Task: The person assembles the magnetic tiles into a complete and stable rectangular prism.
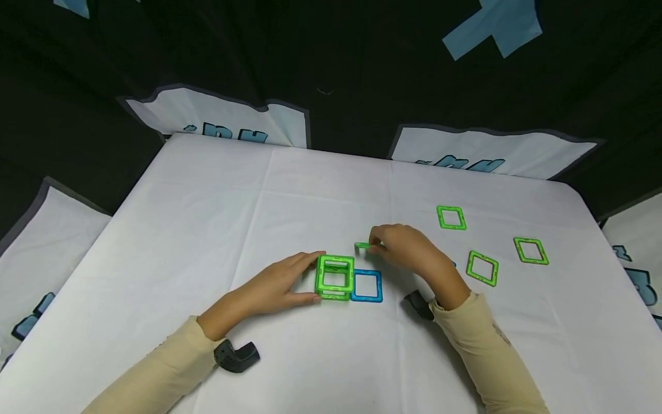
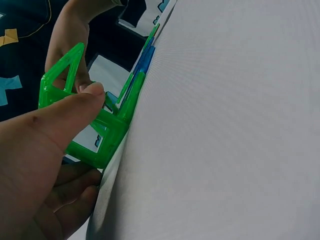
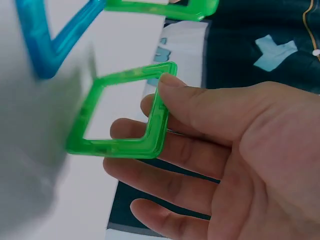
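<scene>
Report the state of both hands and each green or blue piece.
Green structure: joined into a box-like shape, standing
Blue square: lying flat beside the green structure
Held green square: roughly upright, apart from the green structure
Left hand: gripping the green structure
Right hand: pinching the held green square
Three loose green squares: flat, apart
Mostly hidden blue piece: cannot tell

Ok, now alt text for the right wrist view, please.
A right hand pinches a translucent green square-frame tile by one side. Part of a blue frame tile shows at upper left, and part of another green piece along the top edge.
</scene>
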The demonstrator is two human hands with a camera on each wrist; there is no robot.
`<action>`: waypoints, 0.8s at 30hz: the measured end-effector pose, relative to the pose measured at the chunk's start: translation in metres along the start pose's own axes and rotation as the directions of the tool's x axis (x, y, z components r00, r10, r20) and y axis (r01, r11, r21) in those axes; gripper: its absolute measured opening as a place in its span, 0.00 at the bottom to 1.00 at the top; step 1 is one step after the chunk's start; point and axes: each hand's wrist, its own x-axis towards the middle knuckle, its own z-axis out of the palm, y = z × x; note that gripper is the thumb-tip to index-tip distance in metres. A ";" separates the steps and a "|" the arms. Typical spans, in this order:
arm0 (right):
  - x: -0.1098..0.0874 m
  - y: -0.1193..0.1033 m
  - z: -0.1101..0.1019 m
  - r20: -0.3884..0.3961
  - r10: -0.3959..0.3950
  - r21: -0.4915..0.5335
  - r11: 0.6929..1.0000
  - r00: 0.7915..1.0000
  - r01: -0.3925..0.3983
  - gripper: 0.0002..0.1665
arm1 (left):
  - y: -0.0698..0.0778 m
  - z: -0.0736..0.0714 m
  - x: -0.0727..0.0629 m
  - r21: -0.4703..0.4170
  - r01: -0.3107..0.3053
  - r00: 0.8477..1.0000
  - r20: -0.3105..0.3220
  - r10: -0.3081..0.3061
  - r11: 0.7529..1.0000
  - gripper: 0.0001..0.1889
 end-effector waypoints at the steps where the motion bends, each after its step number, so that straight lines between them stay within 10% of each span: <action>1: -0.002 -0.002 -0.001 -0.011 -0.009 -0.001 1.000 1.000 0.009 0.06 | 0.000 0.000 0.000 -0.002 0.000 1.000 0.000 0.000 1.000 0.40; 24: -0.011 -0.013 -0.005 0.032 -0.099 0.054 0.994 0.995 0.097 0.07 | -0.003 0.001 0.001 -0.013 -0.010 1.000 -0.003 0.010 1.000 0.40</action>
